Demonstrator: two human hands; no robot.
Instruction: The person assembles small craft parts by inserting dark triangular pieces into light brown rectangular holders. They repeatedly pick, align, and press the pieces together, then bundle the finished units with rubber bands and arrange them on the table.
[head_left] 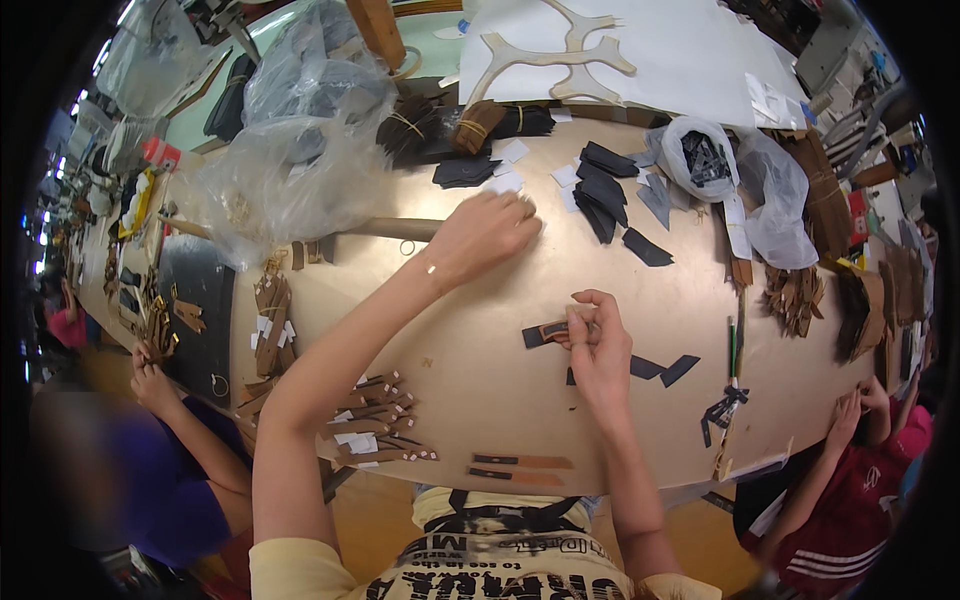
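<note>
My right hand pinches a small dark leather strap piece with a brown strip on it, just above the tan worktable. Two black angled leather pieces lie right beside that hand. My left hand reaches far across the table, fingers curled down onto the surface near small white paper slips and black cut pieces. Whether it grips anything is hidden under the fingers.
A pile of brown straps with white tags lies at the near left edge, two finished strips in front. Plastic bags stand at the back left, another bag at right. Two other people sit at the left and right.
</note>
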